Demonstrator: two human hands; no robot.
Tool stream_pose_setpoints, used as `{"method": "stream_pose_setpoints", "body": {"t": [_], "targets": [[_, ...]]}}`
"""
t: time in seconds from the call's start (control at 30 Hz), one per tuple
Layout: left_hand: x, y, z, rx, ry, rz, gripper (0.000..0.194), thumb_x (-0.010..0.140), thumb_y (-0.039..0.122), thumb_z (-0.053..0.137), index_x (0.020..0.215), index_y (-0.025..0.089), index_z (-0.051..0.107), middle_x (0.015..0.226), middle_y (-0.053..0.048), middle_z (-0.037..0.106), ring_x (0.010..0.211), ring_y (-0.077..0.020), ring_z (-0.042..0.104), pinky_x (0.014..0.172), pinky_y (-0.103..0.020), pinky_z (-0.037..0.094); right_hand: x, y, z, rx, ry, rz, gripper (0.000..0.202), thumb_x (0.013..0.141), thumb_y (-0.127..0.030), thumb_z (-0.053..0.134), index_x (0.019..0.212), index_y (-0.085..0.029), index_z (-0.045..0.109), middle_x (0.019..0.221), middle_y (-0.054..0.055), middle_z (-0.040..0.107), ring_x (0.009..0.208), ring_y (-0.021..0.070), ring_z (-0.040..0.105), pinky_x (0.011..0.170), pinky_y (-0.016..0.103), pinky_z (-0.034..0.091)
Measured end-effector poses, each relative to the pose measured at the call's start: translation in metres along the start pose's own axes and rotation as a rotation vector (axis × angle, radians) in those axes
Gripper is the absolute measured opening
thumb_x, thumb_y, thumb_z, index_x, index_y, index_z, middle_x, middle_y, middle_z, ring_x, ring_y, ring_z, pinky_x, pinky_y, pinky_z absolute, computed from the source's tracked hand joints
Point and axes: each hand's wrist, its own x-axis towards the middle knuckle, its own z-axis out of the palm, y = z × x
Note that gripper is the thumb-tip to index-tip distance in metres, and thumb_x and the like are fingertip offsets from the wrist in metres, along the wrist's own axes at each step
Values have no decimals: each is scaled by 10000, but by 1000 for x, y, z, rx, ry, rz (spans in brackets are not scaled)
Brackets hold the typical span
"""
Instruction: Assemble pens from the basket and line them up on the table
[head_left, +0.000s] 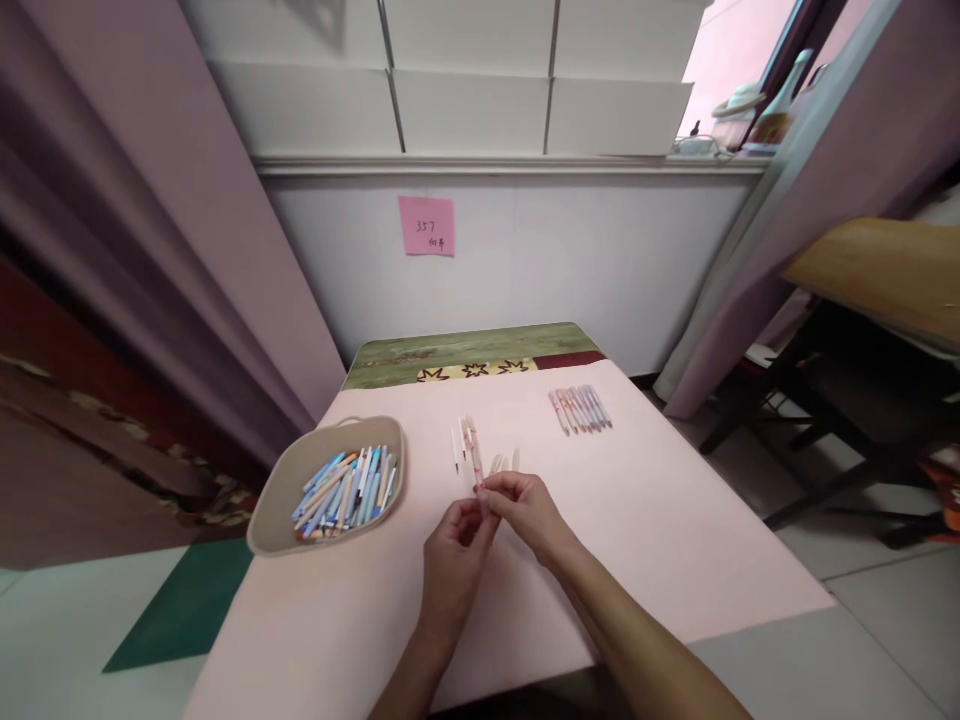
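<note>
A slim, clear pen barrel with pink and red markings points away from me over the pink cloth. Its near end sits between the fingertips of my left hand and my right hand, which meet there in a pinch. Fingers hide the lower tip. Just left of the barrel lie thin white pen refills with dark tips. Beyond my right knuckles are small pale, clear pieces, partly covered by the hand. Farther right, several patterned pens lie side by side in a row.
On the left stands a beige basket heaped with blue, white and tan pens. The pink-covered table ends at a white wall carrying a pink note. Purple curtains hang beside it; a dark chair is at right.
</note>
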Motion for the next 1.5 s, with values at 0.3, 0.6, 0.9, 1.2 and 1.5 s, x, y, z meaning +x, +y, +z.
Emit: {"method": "stream_pose_setpoints", "body": {"t": [0.3,0.6,0.9,1.2,1.5], "targets": [[20,-46,-27,213,180,111,321,732,372,685,1006,208,656,909,-73,693,812,-234,628,765,-329,470,98,-27,-120,-1259,569,79,166,787,-279,602,840,-171,716,807,83,718,763,195,640,622,252,400],[31,-64,-31,372,99,162,266,841,388,553,1016,196,612,921,-59,690,800,-205,643,728,-310,503,144,-7,-131,-1428,571,119,239,867,-183,490,960,-142,707,1024,172,684,944,252,636,786,314,418],[29,-56,-29,391,106,153,249,857,380,540,1000,188,608,884,-55,687,758,-190,643,698,-296,507,134,-5,-125,-1262,548,-53,211,826,-330,566,861,-182,712,976,123,689,885,243,626,737,315,413],[23,-48,-28,332,142,133,226,825,345,567,971,187,636,860,-48,701,764,-195,660,704,-294,513,124,32,-65,-756,437,-219,342,798,-492,547,764,-192,706,635,1,664,597,156,587,565,234,418],[67,-17,-3,715,131,156,100,787,232,545,747,201,632,753,-15,620,707,-152,585,675,-255,441,123,31,-92,-616,491,-185,328,751,-484,586,735,-179,706,590,1,629,568,159,543,556,249,390]]}}
